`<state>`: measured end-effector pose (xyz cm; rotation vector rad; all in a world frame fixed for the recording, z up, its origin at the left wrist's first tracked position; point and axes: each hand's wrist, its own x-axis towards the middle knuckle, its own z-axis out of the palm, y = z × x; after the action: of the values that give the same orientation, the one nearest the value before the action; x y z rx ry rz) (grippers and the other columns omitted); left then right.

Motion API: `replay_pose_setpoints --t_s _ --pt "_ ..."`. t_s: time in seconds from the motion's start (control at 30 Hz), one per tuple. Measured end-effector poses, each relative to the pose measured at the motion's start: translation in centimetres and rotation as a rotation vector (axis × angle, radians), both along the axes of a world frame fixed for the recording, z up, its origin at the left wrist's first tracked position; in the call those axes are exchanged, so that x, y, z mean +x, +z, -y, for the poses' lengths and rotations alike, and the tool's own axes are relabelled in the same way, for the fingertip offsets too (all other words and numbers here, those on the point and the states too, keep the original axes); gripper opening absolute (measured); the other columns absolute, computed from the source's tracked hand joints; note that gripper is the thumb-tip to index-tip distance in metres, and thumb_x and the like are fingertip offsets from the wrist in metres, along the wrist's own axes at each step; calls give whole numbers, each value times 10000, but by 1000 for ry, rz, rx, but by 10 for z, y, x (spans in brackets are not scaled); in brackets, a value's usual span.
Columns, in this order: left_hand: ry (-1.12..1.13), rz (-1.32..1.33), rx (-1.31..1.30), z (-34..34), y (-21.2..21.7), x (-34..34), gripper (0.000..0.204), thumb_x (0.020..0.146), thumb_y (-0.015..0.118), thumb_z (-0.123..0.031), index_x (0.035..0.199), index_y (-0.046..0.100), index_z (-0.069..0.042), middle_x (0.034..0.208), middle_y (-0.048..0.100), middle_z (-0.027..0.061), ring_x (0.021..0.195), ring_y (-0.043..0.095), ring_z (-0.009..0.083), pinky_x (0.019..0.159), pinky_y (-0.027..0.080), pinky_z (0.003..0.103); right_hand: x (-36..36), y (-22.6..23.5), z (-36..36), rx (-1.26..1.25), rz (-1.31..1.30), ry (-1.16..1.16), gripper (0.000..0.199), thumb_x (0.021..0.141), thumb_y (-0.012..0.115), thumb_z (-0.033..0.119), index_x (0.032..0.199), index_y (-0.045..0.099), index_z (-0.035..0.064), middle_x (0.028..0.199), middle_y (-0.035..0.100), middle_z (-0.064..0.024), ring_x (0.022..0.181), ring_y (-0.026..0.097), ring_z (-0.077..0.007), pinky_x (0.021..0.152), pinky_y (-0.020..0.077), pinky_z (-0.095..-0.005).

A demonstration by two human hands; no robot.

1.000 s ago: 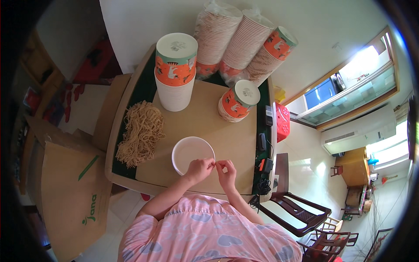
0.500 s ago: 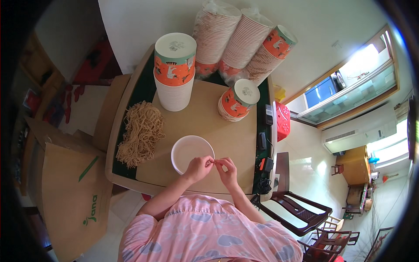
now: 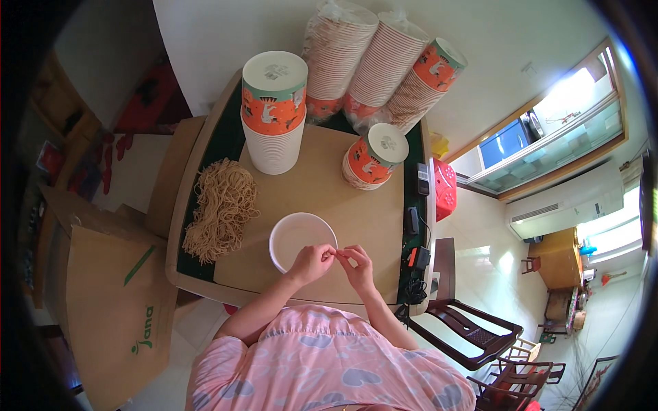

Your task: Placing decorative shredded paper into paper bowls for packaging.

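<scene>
My left hand (image 3: 314,264) and my right hand (image 3: 356,268) meet fingertip to fingertip at the near right rim of a white paper tub (image 3: 279,235). Both are closed in a pinch; whatever lies between the fingertips is too small to make out. The tub stands with its mouth up and its inside looks bare. Left of it lies a loose heap of tan strings (image 3: 221,212). Beyond it rises a tall stack of upside-down paper tubs (image 3: 273,140), orange and green on top. A shorter stack of the same tubs (image 3: 370,163) stands farther right.
Three tall tub stacks (image 3: 380,61), at least partly wrapped in plastic, lean at the wall. Brown cardboard (image 3: 322,198) covers the tabletop's middle. Black adapters and cables (image 3: 415,288) line its right edge. An open carton (image 3: 113,301) stands left; a dark chair (image 3: 473,332) is right.
</scene>
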<state>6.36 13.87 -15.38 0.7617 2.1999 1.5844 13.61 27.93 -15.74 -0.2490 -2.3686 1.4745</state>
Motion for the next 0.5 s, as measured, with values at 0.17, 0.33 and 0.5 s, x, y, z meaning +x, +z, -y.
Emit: replay_pose_setpoints --t_s 0.17,0.33,0.5 --pt "4 21 -2 -1 0 0 113 777 615 -108 840 643 -18 554 549 79 492 527 127 481 412 273 1 0 1 9 -2 -9 117 725 666 -26 836 654 11 787 593 -77 727 577 -161 656 460 -254" --pt "29 34 16 -3 -2 1 114 774 620 -111 837 650 -21 554 555 73 491 524 126 482 413 273 1 -1 3 153 -54 -47 92 722 649 -36 801 642 9 742 587 -77 678 573 -164 619 458 -256" --pt "49 28 3 -4 -1 1 109 775 619 -127 828 651 -38 570 574 82 500 555 155 487 432 291 -1 0 7 184 -51 -88 78 721 638 -28 786 623 15 713 579 -79 648 561 -157 605 453 -250"
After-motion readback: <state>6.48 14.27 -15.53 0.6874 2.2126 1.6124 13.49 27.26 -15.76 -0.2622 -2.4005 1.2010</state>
